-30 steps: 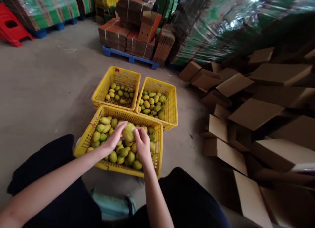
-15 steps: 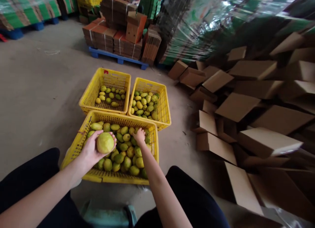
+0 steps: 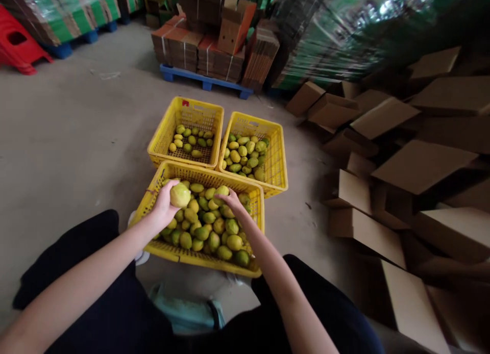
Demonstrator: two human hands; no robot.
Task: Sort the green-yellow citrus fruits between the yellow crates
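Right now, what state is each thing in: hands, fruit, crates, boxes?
Left hand: closed around a fruit.
That fruit: yellow-green, held above the others.
Right hand: fingers on another fruit; how firmly, can't tell.
Near crate: well filled with fruit.
Back-left crate: sparsely filled, bottom showing.
Back-right crate: partly filled.
Bundled cardboard: strapped, stacked on a blue pallet.
Loose boxes: heaped untidily.

Overall exposure was dim, the light diffuse. Strongest glare: white streaks on the plastic wrap (image 3: 344,38), upper right. A soft shadow lay on the floor (image 3: 95,104) left of the yellow crates (image 3: 204,259). Gaps among the cardboard boxes (image 3: 424,165) and the dark trousers (image 3: 111,303) lost detail. Wide-angle stretch distorted the edges; right-margin boxes looked smeared.
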